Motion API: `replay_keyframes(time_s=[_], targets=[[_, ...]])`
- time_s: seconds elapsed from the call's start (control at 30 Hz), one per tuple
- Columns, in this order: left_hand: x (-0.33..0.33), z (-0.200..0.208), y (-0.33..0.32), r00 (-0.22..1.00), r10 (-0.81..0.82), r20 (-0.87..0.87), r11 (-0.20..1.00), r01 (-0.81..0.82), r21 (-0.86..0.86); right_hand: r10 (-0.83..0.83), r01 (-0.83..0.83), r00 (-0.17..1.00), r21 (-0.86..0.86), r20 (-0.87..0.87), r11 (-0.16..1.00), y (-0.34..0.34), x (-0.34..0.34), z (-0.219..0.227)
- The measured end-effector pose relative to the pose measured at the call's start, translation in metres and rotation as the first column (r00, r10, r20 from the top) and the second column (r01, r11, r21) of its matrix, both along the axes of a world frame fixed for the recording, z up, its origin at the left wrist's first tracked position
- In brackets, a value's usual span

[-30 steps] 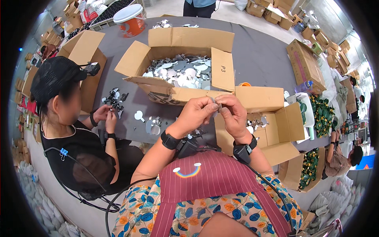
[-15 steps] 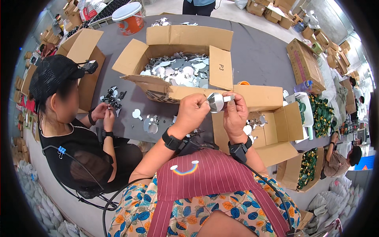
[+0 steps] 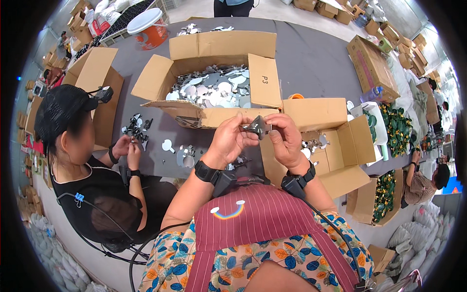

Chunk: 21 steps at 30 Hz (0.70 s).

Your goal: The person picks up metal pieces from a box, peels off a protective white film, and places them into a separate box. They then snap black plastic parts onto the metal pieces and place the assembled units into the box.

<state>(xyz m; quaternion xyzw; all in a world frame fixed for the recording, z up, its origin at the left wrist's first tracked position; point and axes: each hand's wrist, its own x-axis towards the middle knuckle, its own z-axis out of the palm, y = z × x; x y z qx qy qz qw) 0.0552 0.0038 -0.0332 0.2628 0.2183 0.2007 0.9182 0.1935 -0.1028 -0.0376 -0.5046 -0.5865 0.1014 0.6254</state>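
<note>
Between my two hands is a round metal disc with a tab [image 3: 257,127], tilted so that a dark, greyish side shows. My left hand [image 3: 227,142] is partly turned up, its fingers curled against the disc's left side. From the right, my right hand [image 3: 286,142] pinches the tab between thumb and fingers. Just beyond both hands stands an open cardboard box [image 3: 221,47] heaped with silvery and white discs [image 3: 214,87]. Below my right hand lies a second open box [image 3: 335,163], with a few similar pieces at its left side.
At the left, a person in a black cap [image 3: 63,109] handles small parts beside a pile of dark pieces [image 3: 137,127]. Loose discs [image 3: 186,156] lie on the grey table [image 3: 311,58]. An orange bucket [image 3: 151,36], a closed carton [image 3: 372,68] and green leafy pieces [image 3: 396,129] stand farther out.
The disc has turned from its bright, reflective face to a darker, steeper angle. My left hand has rolled from a fist to a more open, palm-up curl. The whole view has shifted slightly.
</note>
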Motion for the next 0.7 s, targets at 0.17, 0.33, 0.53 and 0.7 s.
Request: replay_keyframes(time_s=[0.17, 0.33, 0.53, 0.7], targets=[[0.003, 0.0, -0.006, 0.991, -0.032, -0.133, 0.952, 0.071, 0.296, -0.015, 0.015, 1.0, -0.011, 0.007, 1.0, -0.005, 0.002, 0.0], [0.013, 0.007, -0.016, 0.957, 0.072, -0.279, 0.811, 0.107, 0.575, 0.058, -0.062, 0.975, -0.008, -0.215, 0.998, -0.019, 0.002, 0.001], [0.021, 0.0, -0.03, 0.915, -0.018, -0.402, 0.676, 0.307, 0.669, -0.038, 0.046, 0.991, -0.06, 0.13, 0.997, -0.047, 0.025, 0.009], [0.036, -0.001, -0.043, 0.821, -0.192, -0.538, 0.548, 0.545, 0.635, -0.167, 0.151, 0.984, -0.218, -0.057, 0.964, -0.081, 0.031, -0.01]])
